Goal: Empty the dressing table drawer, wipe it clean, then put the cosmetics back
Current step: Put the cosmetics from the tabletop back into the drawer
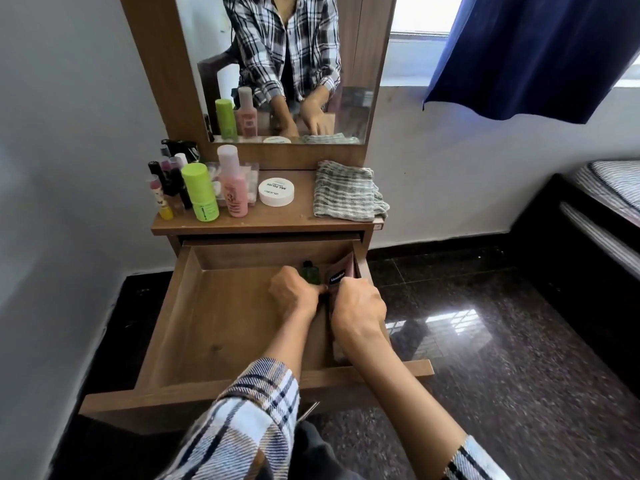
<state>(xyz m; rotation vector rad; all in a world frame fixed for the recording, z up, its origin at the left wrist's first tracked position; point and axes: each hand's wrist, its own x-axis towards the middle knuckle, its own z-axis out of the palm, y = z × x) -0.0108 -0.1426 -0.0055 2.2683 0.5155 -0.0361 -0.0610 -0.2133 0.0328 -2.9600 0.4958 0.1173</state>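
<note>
The wooden drawer [207,323] of the dressing table is pulled out, and its floor is mostly bare. Both my hands are in its back right corner. My left hand [294,292] curls around the base of a small dark green bottle [310,271] that stands upright. Beside it, my right hand [358,306] grips a brownish Vaseline tube [337,276] against the drawer's right wall. The tube's lower part is hidden behind my hands. A folded striped cloth [348,190] lies on the right of the tabletop.
On the tabletop's left stand a lime green bottle [200,192], a pink bottle [232,181], a white jar [276,191] and several small dark bottles [166,181]. The mirror [287,64] rises behind them. A bed [595,209] is at the right, over a dark polished floor.
</note>
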